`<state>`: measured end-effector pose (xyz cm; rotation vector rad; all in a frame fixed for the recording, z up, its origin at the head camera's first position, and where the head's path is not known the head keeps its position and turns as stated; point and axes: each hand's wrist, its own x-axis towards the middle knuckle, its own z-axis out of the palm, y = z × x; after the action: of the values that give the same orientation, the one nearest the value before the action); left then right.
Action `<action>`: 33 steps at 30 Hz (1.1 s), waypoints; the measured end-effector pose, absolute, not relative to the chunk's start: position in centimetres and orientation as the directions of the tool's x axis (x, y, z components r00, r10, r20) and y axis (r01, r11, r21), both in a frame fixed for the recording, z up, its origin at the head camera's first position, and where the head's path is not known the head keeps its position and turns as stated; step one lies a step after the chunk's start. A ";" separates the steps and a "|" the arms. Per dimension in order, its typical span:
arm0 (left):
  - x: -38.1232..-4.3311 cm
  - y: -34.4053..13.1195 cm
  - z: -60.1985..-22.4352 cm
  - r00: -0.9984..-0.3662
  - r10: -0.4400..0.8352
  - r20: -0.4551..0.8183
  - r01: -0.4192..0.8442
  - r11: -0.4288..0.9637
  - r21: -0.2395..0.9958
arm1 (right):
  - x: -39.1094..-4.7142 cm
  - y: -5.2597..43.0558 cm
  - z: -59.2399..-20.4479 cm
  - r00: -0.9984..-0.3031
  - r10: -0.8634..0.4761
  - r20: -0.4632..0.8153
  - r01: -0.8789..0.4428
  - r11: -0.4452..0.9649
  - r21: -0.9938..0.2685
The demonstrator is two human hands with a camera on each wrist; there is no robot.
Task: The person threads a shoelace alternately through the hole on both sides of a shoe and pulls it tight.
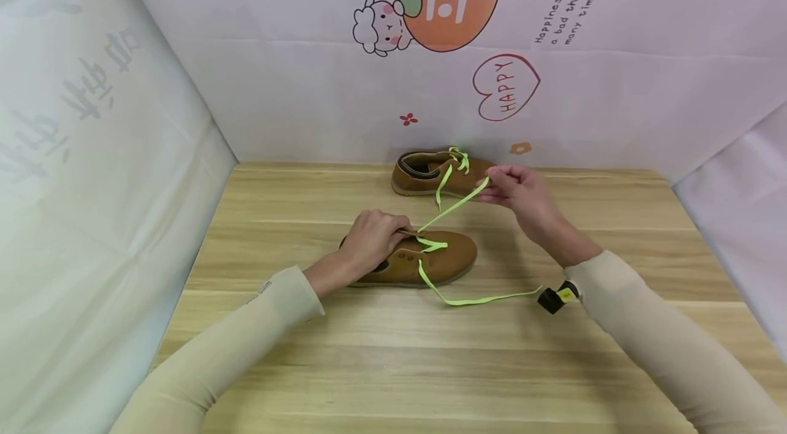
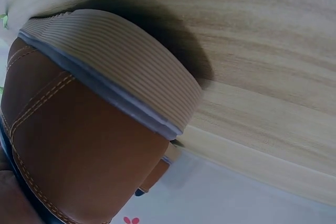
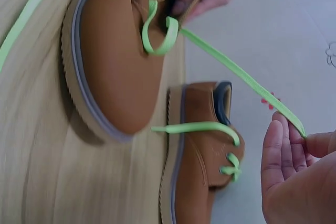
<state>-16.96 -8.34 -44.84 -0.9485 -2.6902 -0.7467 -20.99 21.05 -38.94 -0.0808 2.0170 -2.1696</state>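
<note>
A brown leather shoe (image 1: pixel 460 258) lies on the wooden table, toe pointing right, its yellow-green shoelace partly threaded. My left hand (image 1: pixel 372 242) grips the shoe's far eyelet flap, fingers bent over the opening. Between the thumb and fingers of my right hand (image 1: pixel 524 196) is one end of the shoelace (image 1: pixel 455 207), drawn taut up and right from that flap. In the right wrist view a small loop of lace (image 3: pixel 163 43) hangs slack over the tongue area. The lace's other end (image 1: pixel 476 301) trails across the table from the near eyelets. The left wrist view shows the shoe's heel (image 2: pixel 89 135).
A second brown shoe (image 1: pixel 406 181) stands behind, against the white printed backdrop (image 1: pixel 295 92), with yellow-green lace in its eyelets and one end hanging down. A black strap piece with a yellow label (image 1: pixel 558 297) sits by the right cuff. White sheeting (image 1: pixel 92 167) borders the table (image 1: pixel 344 365) on the left.
</note>
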 end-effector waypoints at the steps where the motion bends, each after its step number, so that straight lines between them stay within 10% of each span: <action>1: -16.9 -8.4 -44.8 -0.775 0.534 0.338 0.631 0.668 0.394 | -21.0 21.4 -38.9 -0.984 -0.161 -0.078 0.091 -0.074 -0.993; 33: -17.0 -8.5 -44.9 -0.773 0.532 0.345 0.633 0.670 0.388 | -21.5 31.0 -36.6 -0.987 0.093 -0.128 0.097 -0.284 -0.954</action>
<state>-16.99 -8.47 -44.89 -0.9474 -2.6813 -0.7365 -21.46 31.04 -36.61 0.2484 1.8781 -2.5027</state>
